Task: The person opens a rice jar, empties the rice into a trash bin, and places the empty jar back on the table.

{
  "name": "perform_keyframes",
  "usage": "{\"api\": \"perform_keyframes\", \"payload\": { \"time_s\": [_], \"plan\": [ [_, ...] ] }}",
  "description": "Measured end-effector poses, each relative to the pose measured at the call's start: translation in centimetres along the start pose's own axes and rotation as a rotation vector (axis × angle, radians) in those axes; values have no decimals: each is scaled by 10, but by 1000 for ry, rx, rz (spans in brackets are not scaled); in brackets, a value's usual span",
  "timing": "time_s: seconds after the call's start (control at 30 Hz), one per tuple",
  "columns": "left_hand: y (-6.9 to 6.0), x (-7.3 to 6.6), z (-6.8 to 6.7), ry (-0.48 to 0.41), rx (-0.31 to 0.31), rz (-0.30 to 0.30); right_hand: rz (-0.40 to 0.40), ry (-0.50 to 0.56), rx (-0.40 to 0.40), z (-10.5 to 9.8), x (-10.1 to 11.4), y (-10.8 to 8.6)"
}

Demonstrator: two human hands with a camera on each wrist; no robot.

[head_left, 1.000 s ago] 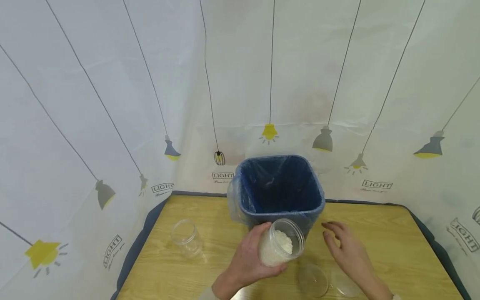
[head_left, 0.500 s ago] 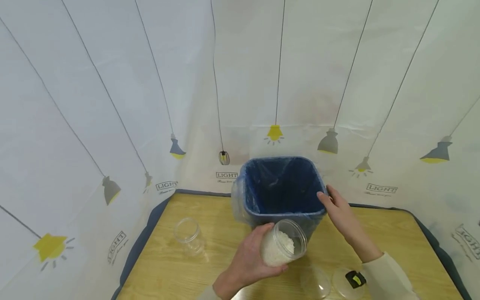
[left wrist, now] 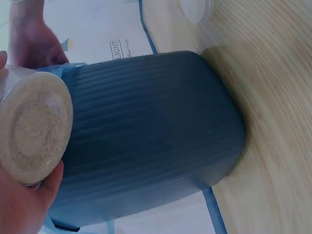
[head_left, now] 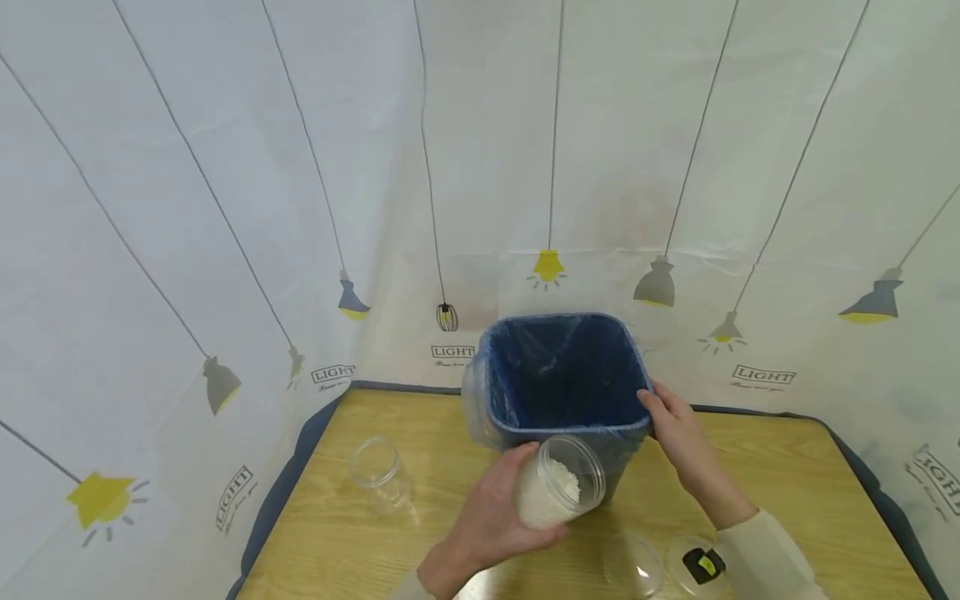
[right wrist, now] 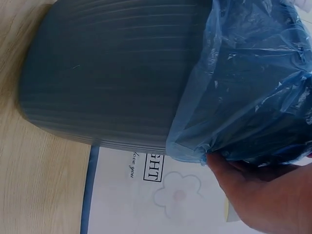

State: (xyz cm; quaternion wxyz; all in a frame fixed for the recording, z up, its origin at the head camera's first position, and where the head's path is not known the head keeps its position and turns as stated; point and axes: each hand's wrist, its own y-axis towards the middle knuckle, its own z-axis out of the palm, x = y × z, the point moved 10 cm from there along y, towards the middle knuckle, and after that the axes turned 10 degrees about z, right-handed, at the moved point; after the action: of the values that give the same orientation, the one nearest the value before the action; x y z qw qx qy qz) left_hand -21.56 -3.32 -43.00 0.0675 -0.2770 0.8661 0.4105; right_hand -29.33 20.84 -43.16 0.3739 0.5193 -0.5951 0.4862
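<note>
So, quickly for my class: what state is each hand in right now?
Left hand: holding a tilted jar of white stuff.
Right hand: gripping the bin by its rim.

bin (left wrist: 156,122): dark blue. bag (right wrist: 239,92): see-through blue. jar filling (head_left: 562,485): white. table (head_left: 780,483): yellowish woodgrain. wall sheet (head_left: 487,133): white, grey-yellow lamp pattern.

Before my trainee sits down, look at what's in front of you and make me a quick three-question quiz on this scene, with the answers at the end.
1. Multiple choice. The right hand grips: A, the table; B, the edge of the blue bin; C, nothing.
2. True or false: the jar with white contents stands upright on the table.
3. In the head view, on which side of the bin does the other clear jar stand?

Key: 1. B. 2. False: the left hand holds that jar tilted. 3. Left.
</note>
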Motion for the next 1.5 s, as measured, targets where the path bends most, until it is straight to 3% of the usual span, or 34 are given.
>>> {"api": "perform_keyframes", "payload": {
  "time_s": [0.43, 0.67, 0.83, 1.1, 1.37, 1.5],
  "plan": [
    [-7, 16, -23, -3, 78, -85, -21, -12, -2, 1, 1, -1],
    [-12, 20, -54, 1, 23, -57, -16, 3, 24, 2, 2, -2],
    [-10, 28, -79, 44, -19, -77, -27, 21, 40, 3, 3, -1],
    [8, 43, -106, 115, -49, -123, -24, 7, 44, 1, 0, -1],
    [40, 47, -122, 267, -61, -59, -27, 8, 45, 0, -1, -1],
    [55, 50, -124, 315, -12, -48, -16, 4, 48, 0, -2, -1]
  ]
}}
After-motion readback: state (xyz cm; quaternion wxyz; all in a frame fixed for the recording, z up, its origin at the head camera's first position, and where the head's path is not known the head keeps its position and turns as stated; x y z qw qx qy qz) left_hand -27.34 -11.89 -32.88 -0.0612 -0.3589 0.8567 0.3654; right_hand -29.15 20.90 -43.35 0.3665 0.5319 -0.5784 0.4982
